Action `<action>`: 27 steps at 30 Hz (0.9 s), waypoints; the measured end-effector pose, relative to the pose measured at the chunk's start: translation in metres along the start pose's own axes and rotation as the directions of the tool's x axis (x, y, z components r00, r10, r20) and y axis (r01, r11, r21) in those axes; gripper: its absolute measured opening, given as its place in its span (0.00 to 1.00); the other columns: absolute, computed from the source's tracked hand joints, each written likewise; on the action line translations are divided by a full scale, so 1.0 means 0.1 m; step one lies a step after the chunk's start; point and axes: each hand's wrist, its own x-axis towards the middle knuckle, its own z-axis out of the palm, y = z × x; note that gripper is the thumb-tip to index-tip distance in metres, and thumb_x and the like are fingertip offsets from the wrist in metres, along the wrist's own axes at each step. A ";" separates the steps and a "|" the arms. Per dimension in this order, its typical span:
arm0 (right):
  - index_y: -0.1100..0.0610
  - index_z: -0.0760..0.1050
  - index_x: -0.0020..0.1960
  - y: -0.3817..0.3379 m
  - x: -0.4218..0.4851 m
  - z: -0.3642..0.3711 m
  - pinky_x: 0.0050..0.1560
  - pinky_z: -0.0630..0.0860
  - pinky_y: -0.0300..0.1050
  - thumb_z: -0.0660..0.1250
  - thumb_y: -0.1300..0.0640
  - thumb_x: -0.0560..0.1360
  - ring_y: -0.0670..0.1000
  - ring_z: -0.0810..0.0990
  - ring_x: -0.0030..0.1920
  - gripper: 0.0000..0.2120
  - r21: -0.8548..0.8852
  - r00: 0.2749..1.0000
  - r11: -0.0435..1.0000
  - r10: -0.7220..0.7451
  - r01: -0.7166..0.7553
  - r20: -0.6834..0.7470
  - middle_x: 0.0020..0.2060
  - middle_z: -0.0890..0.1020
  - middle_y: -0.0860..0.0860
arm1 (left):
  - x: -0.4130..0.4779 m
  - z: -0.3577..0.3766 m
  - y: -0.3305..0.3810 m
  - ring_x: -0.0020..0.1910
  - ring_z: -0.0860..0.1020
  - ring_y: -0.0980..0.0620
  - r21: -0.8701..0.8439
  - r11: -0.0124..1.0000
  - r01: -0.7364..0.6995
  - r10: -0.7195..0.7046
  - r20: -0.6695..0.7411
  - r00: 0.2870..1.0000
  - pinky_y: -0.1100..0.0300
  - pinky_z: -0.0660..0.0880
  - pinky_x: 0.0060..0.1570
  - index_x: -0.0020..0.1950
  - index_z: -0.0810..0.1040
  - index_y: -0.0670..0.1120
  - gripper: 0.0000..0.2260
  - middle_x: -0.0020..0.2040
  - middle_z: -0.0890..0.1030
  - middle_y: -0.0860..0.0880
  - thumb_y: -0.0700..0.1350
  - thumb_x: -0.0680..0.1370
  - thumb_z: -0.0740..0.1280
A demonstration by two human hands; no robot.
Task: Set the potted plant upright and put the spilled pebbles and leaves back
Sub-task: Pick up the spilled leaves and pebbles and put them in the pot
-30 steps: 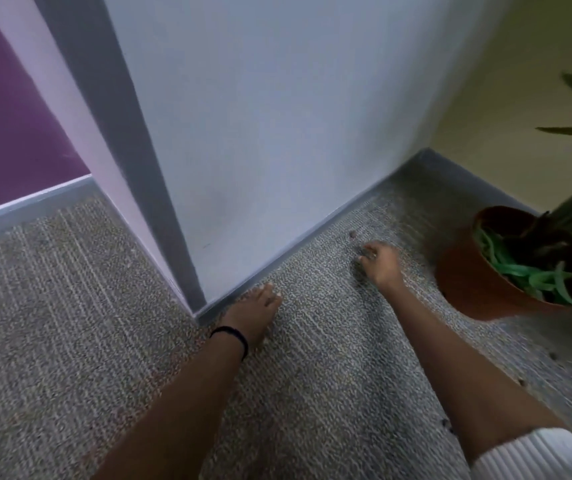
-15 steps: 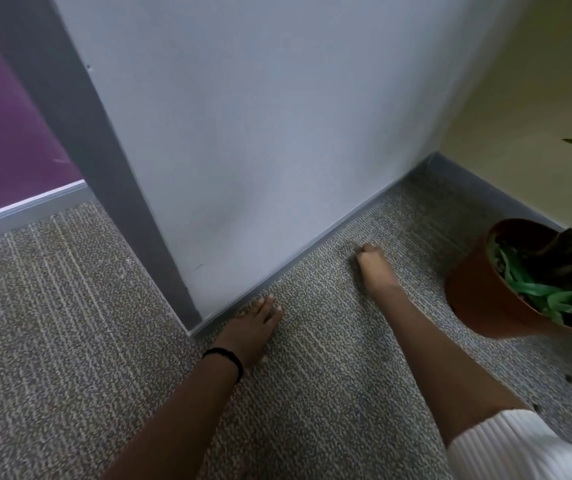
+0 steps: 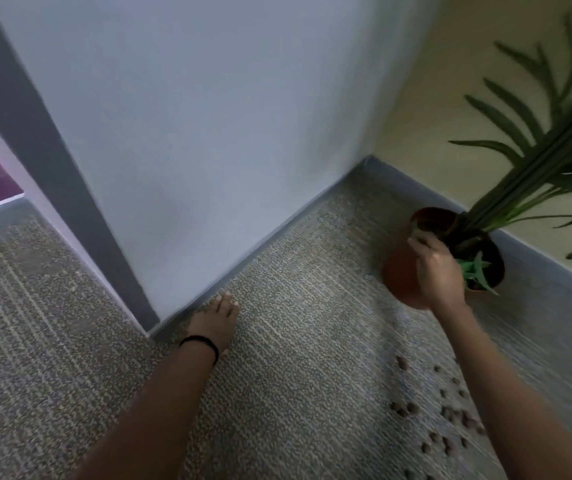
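The terracotta pot (image 3: 400, 271) stands upright on the carpet by the right-hand wall, its long green fronds (image 3: 537, 161) rising to the upper right. Short green leaves (image 3: 476, 271) lie inside the pot. My right hand (image 3: 438, 268) hovers over the pot's near rim, back of the hand up and fingers curled toward the soil; the palm is hidden, so I cannot tell whether anything is in it. My left hand (image 3: 215, 320), with a black band on the wrist, lies flat on the carpet at the wall's corner. Several brown pebbles (image 3: 451, 415) are scattered on the carpet at the lower right.
A pale wall (image 3: 208, 133) with a grey skirting runs diagonally behind my hands and meets a yellow wall (image 3: 451, 98) in the corner by the pot. A dark door frame (image 3: 35, 140) stands at the left. Grey-beige carpet (image 3: 295, 375) covers the floor.
My right hand left the carpet near the skirting and moved right, up over the pot. The view shifted, bringing the scattered pebbles into sight. My left hand stayed put.
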 end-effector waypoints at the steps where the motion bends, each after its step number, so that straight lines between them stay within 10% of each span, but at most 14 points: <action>1: 0.65 0.76 0.63 0.05 -0.06 -0.04 0.63 0.71 0.50 0.58 0.74 0.74 0.60 0.69 0.70 0.19 0.018 1.000 1.000 0.023 -0.023 0.011 0.69 0.71 0.61 | -0.01 -0.03 0.05 0.79 0.43 0.44 0.006 1.000 0.022 -0.022 0.000 1.000 0.50 0.56 0.76 0.79 0.40 0.41 0.31 0.79 0.38 0.41 0.39 0.83 0.57; 7: 0.63 0.79 0.59 0.28 -0.78 -0.27 0.57 0.76 0.56 0.64 0.75 0.71 0.62 0.74 0.65 0.19 0.052 0.985 0.994 0.098 -0.092 -0.140 0.65 0.75 0.62 | -0.08 -0.09 0.17 0.79 0.43 0.46 -0.091 0.992 0.082 -0.081 0.021 0.997 0.48 0.52 0.77 0.80 0.43 0.42 0.29 0.80 0.40 0.43 0.54 0.84 0.50; 11: 0.63 0.81 0.50 0.42 -1.52 -0.22 0.46 0.70 0.43 0.63 0.79 0.66 0.60 0.78 0.49 0.19 0.116 0.991 0.988 0.109 -0.099 -0.083 0.48 0.78 0.60 | -0.19 -0.05 0.24 0.79 0.45 0.44 -0.094 0.989 0.113 -0.109 0.043 0.993 0.51 0.51 0.77 0.79 0.40 0.42 0.35 0.79 0.41 0.41 0.58 0.82 0.54; 20: 0.50 0.57 0.75 0.70 -2.51 0.22 0.73 0.60 0.57 0.62 0.42 0.76 0.63 0.56 0.74 0.31 0.096 0.653 0.745 0.507 -0.661 0.562 0.73 0.55 0.62 | -0.36 -0.10 0.80 0.74 0.64 0.40 0.024 0.997 0.074 -0.074 -0.015 0.997 0.48 0.69 0.68 0.78 0.53 0.47 0.25 0.76 0.58 0.38 0.43 0.82 0.56; 27: 0.54 0.60 0.73 0.54 -2.65 0.26 0.69 0.64 0.49 0.62 0.39 0.75 0.59 0.61 0.69 0.32 0.047 0.757 0.871 0.396 -0.488 0.520 0.69 0.60 0.57 | -0.26 0.00 1.21 0.78 0.50 0.40 0.117 0.980 -0.163 0.161 0.029 0.987 0.49 0.59 0.75 0.80 0.43 0.47 0.35 0.79 0.45 0.38 0.49 0.81 0.61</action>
